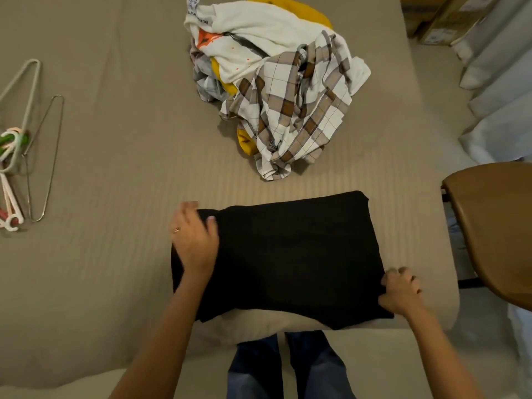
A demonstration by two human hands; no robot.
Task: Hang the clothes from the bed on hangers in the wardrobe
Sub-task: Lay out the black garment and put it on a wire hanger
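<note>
A black garment lies folded flat at the near edge of the beige bed. My left hand rests on its far left corner, thumb over the cloth and fingers at the edge. My right hand grips the garment's near right edge with curled fingers. Farther back on the bed sits a pile of clothes: a brown-and-white checked shirt on top, white and yellow pieces under it. Several hangers, plastic and wire, lie at the bed's left side.
A brown wooden chair stands close to the bed's right side. Pale curtains and cardboard boxes are at the far right. My legs in blue jeans stand against the bed's near edge.
</note>
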